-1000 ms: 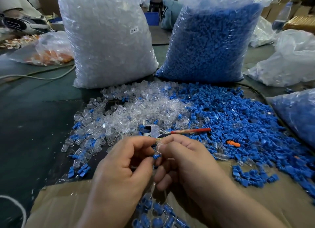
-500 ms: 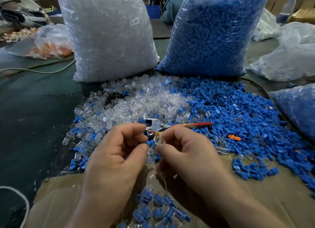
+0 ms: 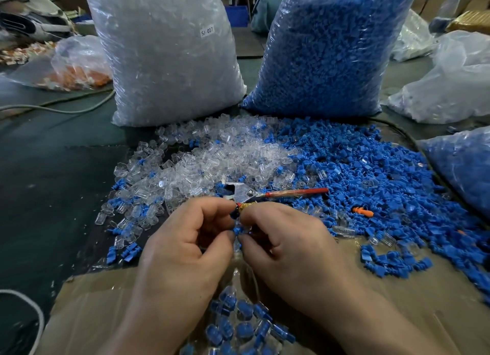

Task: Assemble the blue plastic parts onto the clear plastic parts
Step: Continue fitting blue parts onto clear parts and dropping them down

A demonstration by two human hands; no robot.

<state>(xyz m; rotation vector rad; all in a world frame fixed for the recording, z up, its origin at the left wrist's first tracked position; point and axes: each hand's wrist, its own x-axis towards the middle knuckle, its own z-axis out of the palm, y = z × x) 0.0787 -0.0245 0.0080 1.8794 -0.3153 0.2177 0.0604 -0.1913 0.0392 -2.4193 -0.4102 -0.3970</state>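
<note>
Whereas the frame half a second earlier shows the hands a little apart, each with its own piece, the left hand (image 3: 185, 246) and right hand (image 3: 286, 246) now meet fingertip to fingertip. The blue part (image 3: 236, 231) sits in the gap between them, pinched by the left thumb and forefinger. The right hand's fingers are curled tight in a narrow pinch. What they hold is hidden, but it is probably the clear part seen in that hand earlier.

Judgement: the closing of the hands marks the push-fit step, with the blue part being seated or about to be. Seating cannot be confirmed from this view.

Stock is close by: clear pile (image 3: 212, 163) ahead, blue pile (image 3: 371, 182) to the right. Finished pieces (image 3: 238, 325) lie below the wrists. Pliers (image 3: 246, 193) lie idle just beyond the fingertips.
</note>
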